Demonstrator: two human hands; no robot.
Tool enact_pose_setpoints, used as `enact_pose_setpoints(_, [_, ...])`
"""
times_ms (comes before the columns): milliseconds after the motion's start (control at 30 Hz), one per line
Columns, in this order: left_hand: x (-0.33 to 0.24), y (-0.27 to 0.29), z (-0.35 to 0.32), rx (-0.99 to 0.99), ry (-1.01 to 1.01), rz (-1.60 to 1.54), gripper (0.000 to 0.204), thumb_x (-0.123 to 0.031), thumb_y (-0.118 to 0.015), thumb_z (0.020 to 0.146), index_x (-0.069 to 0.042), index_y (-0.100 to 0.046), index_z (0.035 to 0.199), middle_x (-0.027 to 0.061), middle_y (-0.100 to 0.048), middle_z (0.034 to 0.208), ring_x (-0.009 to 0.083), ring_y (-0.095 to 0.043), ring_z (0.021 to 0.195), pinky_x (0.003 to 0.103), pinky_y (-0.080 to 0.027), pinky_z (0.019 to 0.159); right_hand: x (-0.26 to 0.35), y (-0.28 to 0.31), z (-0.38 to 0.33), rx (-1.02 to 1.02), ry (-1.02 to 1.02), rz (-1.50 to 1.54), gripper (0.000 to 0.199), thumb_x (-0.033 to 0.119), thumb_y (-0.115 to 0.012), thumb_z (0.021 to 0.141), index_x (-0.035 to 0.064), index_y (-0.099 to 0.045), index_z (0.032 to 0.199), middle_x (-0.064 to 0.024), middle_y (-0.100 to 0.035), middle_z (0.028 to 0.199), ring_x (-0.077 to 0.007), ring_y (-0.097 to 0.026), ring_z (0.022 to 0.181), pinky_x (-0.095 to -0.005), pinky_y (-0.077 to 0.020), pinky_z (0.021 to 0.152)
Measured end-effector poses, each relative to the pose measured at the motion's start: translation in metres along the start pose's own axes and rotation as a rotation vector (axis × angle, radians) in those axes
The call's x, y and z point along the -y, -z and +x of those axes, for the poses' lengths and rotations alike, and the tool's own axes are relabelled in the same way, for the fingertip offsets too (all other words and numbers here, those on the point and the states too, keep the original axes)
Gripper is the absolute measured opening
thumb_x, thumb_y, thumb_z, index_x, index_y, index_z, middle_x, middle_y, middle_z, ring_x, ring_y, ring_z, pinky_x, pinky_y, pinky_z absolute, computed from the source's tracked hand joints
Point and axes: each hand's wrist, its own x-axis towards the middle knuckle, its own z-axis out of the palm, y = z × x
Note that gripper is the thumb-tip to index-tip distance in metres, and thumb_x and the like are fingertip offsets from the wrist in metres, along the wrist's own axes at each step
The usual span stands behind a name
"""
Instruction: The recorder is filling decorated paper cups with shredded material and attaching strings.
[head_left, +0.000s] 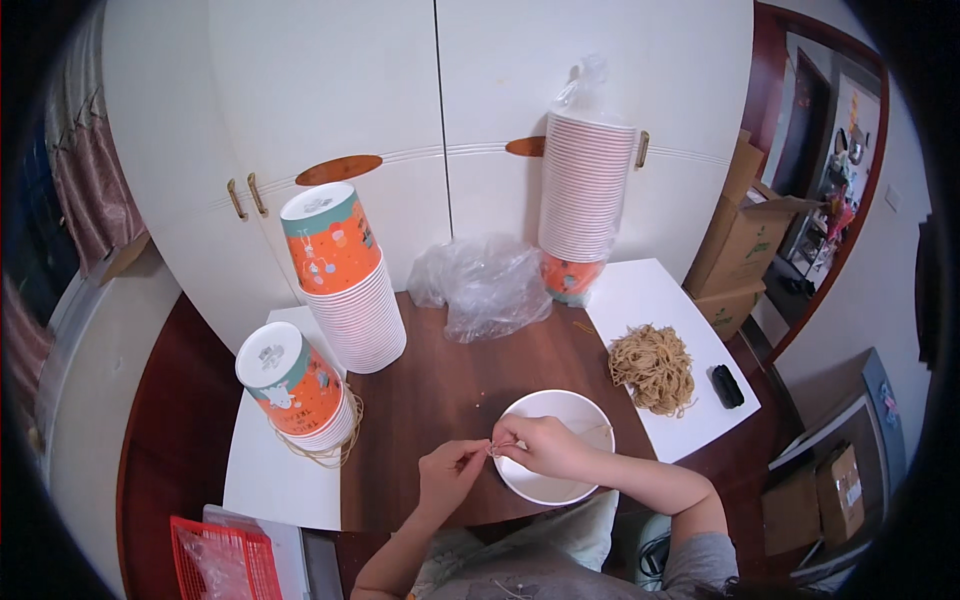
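A white paper bucket [540, 490] stands open end up at the table's near edge. Over its left rim my two hands meet, fingertips almost touching. My left hand [452, 472] is closed in a pinch just outside the rim. My right hand [540, 445] reaches across the opening, thumb and finger also pinched. Between them is a thin pale cord, mostly covered by the fingers. A short bit of similar cord [603, 431] shows at the bucket's right inner wall. To the right lies a tangled pile of tan cords [653, 370].
Left stand a tall stack of upside-down orange buckets [352, 310] and a shorter stack [290, 385] ringed with cords. Behind are crumpled clear plastic [485, 285] and a bagged bucket stack [588, 185]. A black object [727, 387] lies right; a red basket [225, 560] sits lower left.
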Motion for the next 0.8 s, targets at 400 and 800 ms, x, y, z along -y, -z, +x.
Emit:
enact_pose_setpoints(400, [-0.006,-0.011,-0.005,0.021,0.122,-0.233,0.014,-0.003,-0.06,0.077,-0.003,-0.064,0.091,0.0066,-0.061,0.088,0.0108,-0.057,0.077,0.021,-0.045,0.065,-0.004,-0.001,0.002,-0.023,0.006,-0.101,0.016,0.012,-0.062,0.076,0.004,-0.049,0.081,-0.0082,-0.055,0.063,-0.0234,-0.057,0.056,-0.0315,-0.0439,0.05])
enact_pose_setpoints(800, [0.001,-0.01,-0.002,0.003,0.102,-0.251,0.008,-0.005,-0.06,0.078,-0.003,-0.064,0.085,0.0008,-0.059,0.075,0.0059,-0.048,0.06,0.017,-0.039,0.054,-0.001,0.006,-0.003,-0.011,0.132,-0.116,0.009,0.014,-0.058,0.076,0.0063,-0.053,0.079,-0.0087,-0.057,0.069,-0.0256,-0.058,0.065,-0.0348,-0.0457,0.055])
